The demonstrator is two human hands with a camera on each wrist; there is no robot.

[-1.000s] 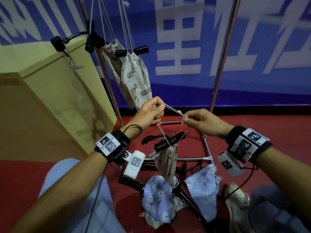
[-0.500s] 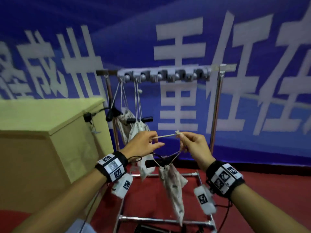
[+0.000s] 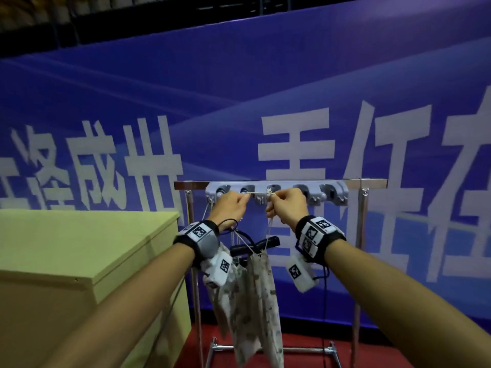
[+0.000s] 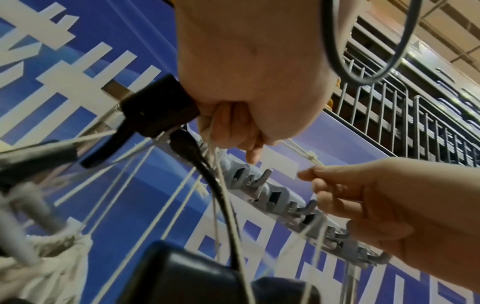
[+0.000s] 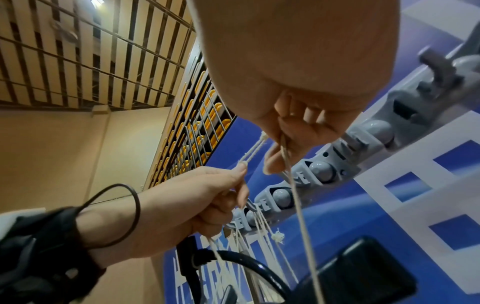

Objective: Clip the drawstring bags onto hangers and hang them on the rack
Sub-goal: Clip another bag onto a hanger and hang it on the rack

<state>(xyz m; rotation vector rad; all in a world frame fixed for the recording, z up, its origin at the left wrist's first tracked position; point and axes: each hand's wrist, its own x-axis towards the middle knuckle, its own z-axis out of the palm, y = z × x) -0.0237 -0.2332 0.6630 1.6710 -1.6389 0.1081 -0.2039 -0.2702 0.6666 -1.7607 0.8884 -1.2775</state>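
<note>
Both hands hold a white drawstring (image 3: 259, 193) stretched level in front of the grey hook strip (image 3: 332, 192) on the rack's top bar (image 3: 372, 183). My left hand (image 3: 243, 201) pinches the string's left end and my right hand (image 3: 273, 203) pinches it near its knot. From the string hangs a black clip hanger (image 3: 255, 244) with a beige leaf-print bag (image 3: 261, 301). More beige bags (image 3: 225, 301) hang to the left from other hooks. In the right wrist view, the string (image 5: 253, 150) runs between the two pinches, close to the hooks (image 5: 324, 170).
A yellow-green box (image 3: 79, 248) stands to the left, close to the rack's left post. The rack's right post (image 3: 360, 261) and base rails stand on red floor (image 3: 292, 357). A blue banner wall (image 3: 265, 102) is right behind the rack. Hooks to the right carry nothing.
Both hands have lifted the string, with hanger and bag, from low near the floor up to the hook strip. The head view has tilted upward with them.
</note>
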